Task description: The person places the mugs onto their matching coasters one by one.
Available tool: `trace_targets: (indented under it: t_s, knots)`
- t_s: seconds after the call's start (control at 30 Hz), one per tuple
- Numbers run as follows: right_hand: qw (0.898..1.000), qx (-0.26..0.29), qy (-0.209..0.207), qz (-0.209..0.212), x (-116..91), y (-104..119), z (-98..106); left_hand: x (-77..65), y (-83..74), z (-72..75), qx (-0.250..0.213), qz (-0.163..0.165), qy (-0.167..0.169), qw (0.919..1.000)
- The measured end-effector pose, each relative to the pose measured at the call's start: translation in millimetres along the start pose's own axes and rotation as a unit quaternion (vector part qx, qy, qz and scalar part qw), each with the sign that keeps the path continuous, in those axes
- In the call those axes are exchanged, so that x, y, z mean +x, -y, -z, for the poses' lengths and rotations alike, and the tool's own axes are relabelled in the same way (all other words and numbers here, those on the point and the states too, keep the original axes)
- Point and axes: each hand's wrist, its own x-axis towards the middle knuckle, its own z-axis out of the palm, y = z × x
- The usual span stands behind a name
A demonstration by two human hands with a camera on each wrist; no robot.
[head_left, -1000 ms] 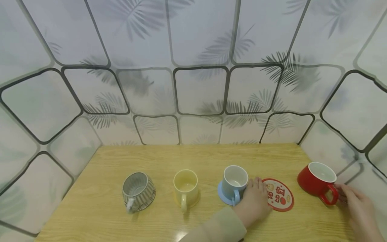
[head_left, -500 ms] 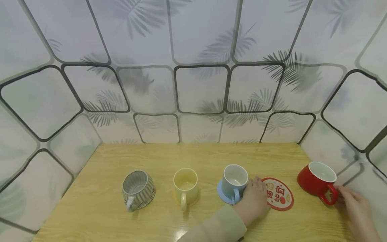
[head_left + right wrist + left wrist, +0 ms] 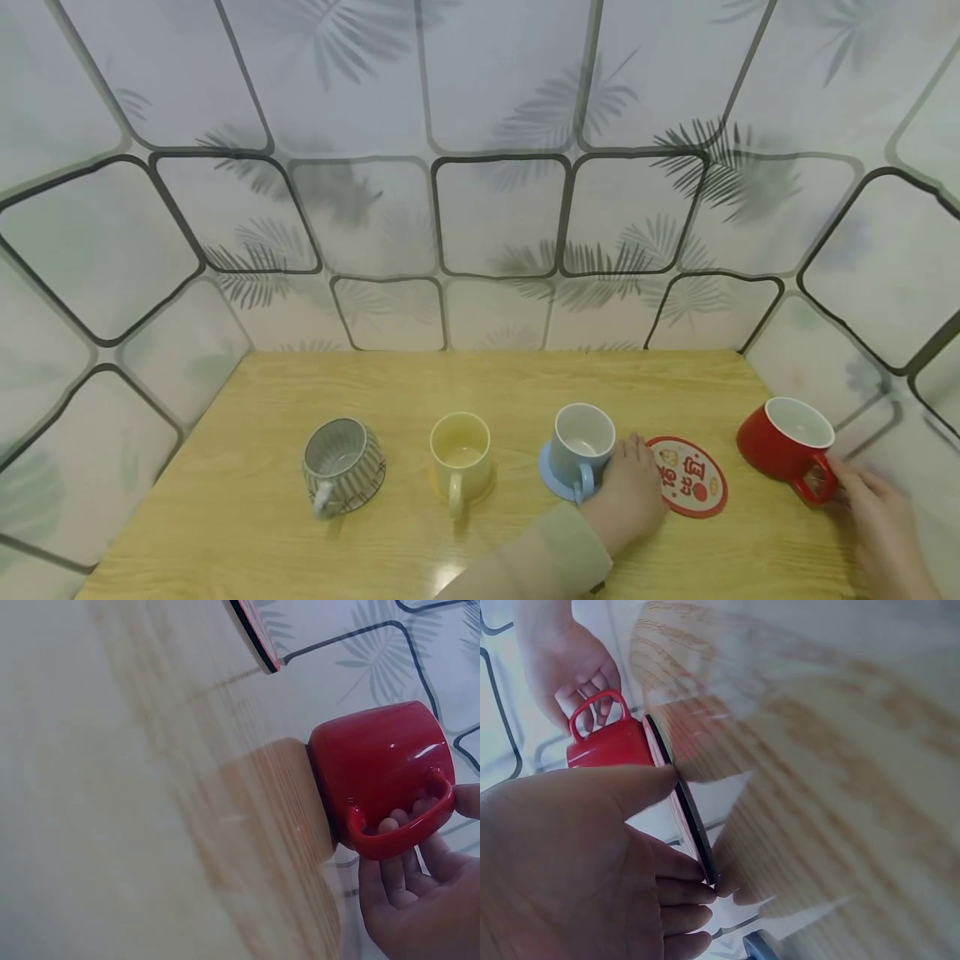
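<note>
My left hand (image 3: 630,496) lies at the left edge of a round red-rimmed coaster (image 3: 696,490) with red characters on it. In the left wrist view, the thumb and fingers (image 3: 682,892) span the coaster's edge (image 3: 688,814). A red mug (image 3: 772,454) with a white inside stands upright on the table, right of the coaster. My right hand (image 3: 881,517) holds it by the handle, and the right wrist view shows fingers (image 3: 401,881) passing through the loop (image 3: 401,838). Close left of my left hand is a light blue mug (image 3: 573,458) on a blue coaster (image 3: 553,477).
Further left on the wooden table (image 3: 420,375) stand a yellow mug (image 3: 446,467) on a yellow coaster (image 3: 482,493) and a grey striped mug (image 3: 360,475). A patterned wall covering (image 3: 495,225) encloses the table at the back and sides.
My right hand has shifted slightly at the red mug's handle. The left hand, coasters and mugs keep their places, while the head view has tilted a little.
</note>
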Motion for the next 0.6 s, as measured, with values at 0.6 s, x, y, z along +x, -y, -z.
trace_targets:
  t_s: [0.6]
  knots:
    - [0.994, 0.026, 0.072, 0.082, -2.9, -4.8, -2.0, 2.7, -0.6, 1.3, 0.016, -0.004, 0.007, 0.9998]
